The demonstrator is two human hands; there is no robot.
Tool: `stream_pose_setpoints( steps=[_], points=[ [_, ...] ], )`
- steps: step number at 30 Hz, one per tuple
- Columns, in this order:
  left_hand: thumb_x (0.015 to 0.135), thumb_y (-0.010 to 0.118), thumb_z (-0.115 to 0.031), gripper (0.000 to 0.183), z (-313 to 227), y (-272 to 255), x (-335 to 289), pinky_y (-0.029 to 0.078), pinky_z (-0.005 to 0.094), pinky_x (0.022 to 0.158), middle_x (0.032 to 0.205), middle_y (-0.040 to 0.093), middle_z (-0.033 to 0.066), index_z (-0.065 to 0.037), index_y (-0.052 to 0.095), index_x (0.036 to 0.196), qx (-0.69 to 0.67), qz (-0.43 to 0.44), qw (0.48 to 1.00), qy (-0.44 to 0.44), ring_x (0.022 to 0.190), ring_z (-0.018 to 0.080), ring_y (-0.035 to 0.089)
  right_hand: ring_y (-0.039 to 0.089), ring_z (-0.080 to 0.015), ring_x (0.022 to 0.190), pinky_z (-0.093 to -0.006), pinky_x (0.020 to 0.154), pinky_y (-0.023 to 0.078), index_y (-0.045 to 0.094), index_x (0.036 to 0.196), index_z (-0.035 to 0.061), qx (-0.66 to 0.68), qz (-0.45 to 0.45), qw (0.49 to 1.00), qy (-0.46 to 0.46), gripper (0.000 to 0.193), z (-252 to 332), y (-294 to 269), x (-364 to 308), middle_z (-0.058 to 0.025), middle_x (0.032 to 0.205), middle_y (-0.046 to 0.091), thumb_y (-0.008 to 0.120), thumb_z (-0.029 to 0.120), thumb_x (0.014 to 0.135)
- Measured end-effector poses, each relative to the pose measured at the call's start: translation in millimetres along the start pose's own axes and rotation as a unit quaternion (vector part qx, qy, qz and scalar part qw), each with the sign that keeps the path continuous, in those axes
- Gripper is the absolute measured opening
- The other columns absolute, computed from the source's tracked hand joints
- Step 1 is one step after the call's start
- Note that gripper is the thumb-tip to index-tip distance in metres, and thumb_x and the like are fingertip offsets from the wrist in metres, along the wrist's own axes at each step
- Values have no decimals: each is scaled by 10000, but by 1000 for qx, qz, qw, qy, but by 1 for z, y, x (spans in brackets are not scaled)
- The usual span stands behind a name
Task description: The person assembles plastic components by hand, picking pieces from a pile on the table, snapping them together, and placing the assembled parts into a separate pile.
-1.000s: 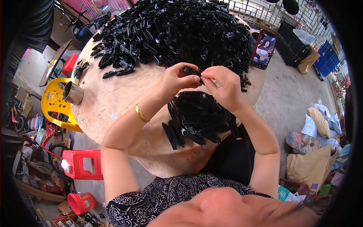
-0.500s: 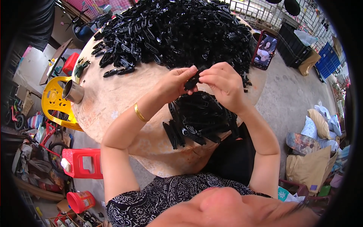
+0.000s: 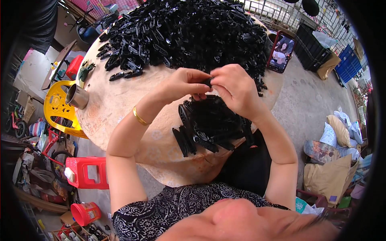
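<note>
Between my two hands is a small, slim black plastic piece point(image 3: 207, 82), mostly covered by fingers; its exact kind cannot be made out. My left hand point(image 3: 179, 85) pinches it from the left with thumb and fingers. From the right, my right hand point(image 3: 236, 87) closes its fingertips on the same piece. Just below the hands, at the near table edge, lies a smaller stack of long black plastic pieces point(image 3: 213, 124), laid roughly side by side. Beyond the hands rises a large heap of similar glossy black pieces point(image 3: 181, 36).
The round table point(image 3: 157, 154) has a pale cloth cover. A phone point(image 3: 280, 52) stands upright at its right edge, and a metal cup point(image 3: 77, 96) is at the left, near a yellow chair point(image 3: 54, 106). A red stool point(image 3: 82, 162) is lower left; sacks point(image 3: 339, 130) lie at right.
My left hand has turned and its fingers now cover more of the black piece. The right hand has shifted slightly left, closer to the left one. Stack and heap look the same.
</note>
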State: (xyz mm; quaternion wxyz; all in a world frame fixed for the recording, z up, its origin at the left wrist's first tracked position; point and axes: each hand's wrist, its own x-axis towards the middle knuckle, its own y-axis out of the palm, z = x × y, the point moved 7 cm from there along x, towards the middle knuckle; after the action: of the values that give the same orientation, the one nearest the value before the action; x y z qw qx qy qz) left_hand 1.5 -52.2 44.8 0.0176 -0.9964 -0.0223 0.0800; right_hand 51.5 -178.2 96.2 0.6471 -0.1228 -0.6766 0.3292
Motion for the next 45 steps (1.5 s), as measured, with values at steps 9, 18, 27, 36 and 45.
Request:
stream_pose_setpoints(
  steps=[9,18,27,36,45],
  points=[
    [758,666,-26,331,-33,0,-13,495,248,673,847,679,82,-6,631,1086,376,-156,888,213,736,87,602,624,-124,671,-253,627,506,655,948,7,220,53,926,302,255,-45,21,-12,-84,756,659,734,135,741],
    [743,704,-143,327,-40,54,-35,502,340,718,896,660,131,-63,647,1055,477,33,848,226,807,252,635,637,-228,725,-324,615,497,661,1029,85,99,128,954,254,247,-84,58,-27,-105,830,642,633,227,830],
    [750,591,-3,243,10,-102,-1,492,337,771,939,592,99,-64,665,974,626,-325,694,142,909,275,562,617,-292,764,-393,664,501,577,818,42,-48,184,954,233,90,-72,79,-36,-117,819,604,588,108,758],
    [681,650,-34,236,9,-113,0,500,340,758,931,596,60,-53,625,916,622,-282,681,263,931,259,553,610,-255,773,-323,705,491,598,972,-19,169,110,922,330,208,-77,59,-44,-129,874,615,617,86,794],
    [905,596,-192,256,20,-71,22,542,276,728,890,608,75,9,515,1041,-72,-191,971,125,811,150,620,585,-161,638,-269,602,481,609,883,-3,213,44,906,362,182,-58,32,-28,-81,750,610,699,65,741]
  ],
)
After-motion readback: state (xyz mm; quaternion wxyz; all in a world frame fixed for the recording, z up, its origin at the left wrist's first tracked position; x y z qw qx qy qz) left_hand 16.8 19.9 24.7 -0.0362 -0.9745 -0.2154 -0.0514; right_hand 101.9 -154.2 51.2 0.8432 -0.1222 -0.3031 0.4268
